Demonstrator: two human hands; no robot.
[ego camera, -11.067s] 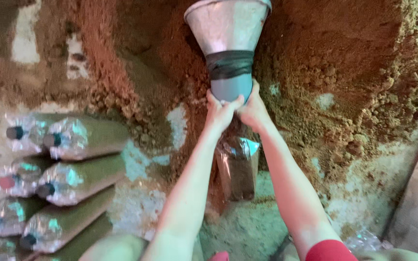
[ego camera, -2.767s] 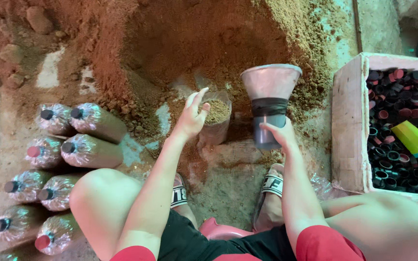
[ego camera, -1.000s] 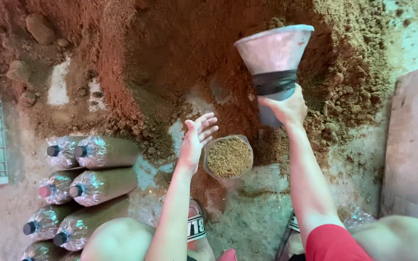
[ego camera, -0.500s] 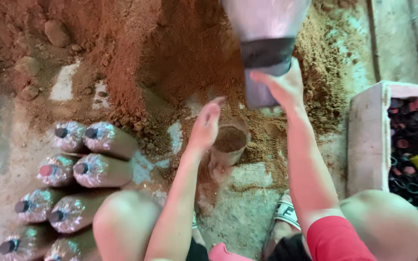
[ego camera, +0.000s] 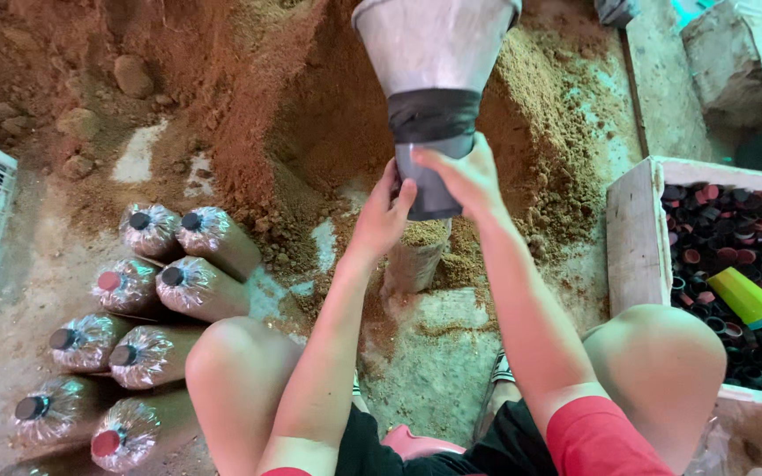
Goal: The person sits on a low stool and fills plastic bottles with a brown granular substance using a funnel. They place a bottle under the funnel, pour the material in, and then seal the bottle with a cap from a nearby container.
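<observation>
Now both hands (ego camera: 383,216) (ego camera: 462,179) clasp the grey, black-taped funnel (ego camera: 432,97) (above the filled bag (ego camera: 416,256)).

Clear filled bags with caps (ego camera: 169,286) stacked at left, open bag (ego camera: 416,256) centre

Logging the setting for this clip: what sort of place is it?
Likely a small bag-filling workshop on a bare floor: a heap of brown sawdust-like mix, stacked filled capped bags, and a box of plastic caps.
</observation>
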